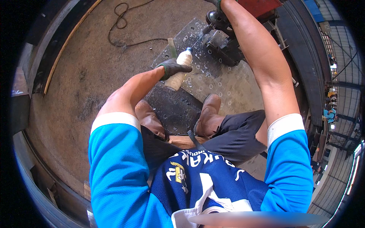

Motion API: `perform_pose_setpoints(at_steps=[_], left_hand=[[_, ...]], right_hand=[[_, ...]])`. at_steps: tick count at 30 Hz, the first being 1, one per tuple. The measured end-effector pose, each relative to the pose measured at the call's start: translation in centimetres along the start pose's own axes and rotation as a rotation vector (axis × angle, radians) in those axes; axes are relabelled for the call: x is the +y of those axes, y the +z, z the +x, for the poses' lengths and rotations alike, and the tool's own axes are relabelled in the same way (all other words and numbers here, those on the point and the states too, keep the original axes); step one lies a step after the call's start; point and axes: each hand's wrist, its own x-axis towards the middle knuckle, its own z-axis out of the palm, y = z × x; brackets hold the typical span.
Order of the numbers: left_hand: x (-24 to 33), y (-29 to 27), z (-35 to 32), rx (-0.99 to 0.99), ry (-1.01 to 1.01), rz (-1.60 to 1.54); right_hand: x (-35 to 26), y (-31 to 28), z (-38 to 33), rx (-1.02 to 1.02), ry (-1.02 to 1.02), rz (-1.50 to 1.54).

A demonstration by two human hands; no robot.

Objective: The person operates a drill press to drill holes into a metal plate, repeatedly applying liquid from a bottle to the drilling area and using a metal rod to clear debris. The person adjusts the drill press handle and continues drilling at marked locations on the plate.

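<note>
Bottle [184, 59] in left hand [175, 68], well apart from right hand [216, 2].

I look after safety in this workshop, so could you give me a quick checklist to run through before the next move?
1. Left hand secure on the white bottle: ok, gloved fingers wrap around it.
2. Right hand safely placed: cannot tell, it is mostly cut off at the top edge.
3. Loose cable away from the boots: ok, its visible loops lie apart from them.
4. Marked plate clean around the machine: not ok, pale specks or splashes are scattered there.
5. Machine stopped: cannot tell from one still picture.
</note>
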Motion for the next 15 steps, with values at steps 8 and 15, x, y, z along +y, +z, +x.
perform_pose_setpoints(at_steps=[8, 15], left_hand=[[0.2, 0.1, 0.5, -0.007, 0.054, 0.019], [0.3, -0.1, 0.4, 0.047, -0.019, 0.122]], right_hand=[[0.3, 0.3, -0.2, 0.036, -0.027, 0.035], [-0.2, -0.4, -0.6, 0.010, 0.068, 0.081]])
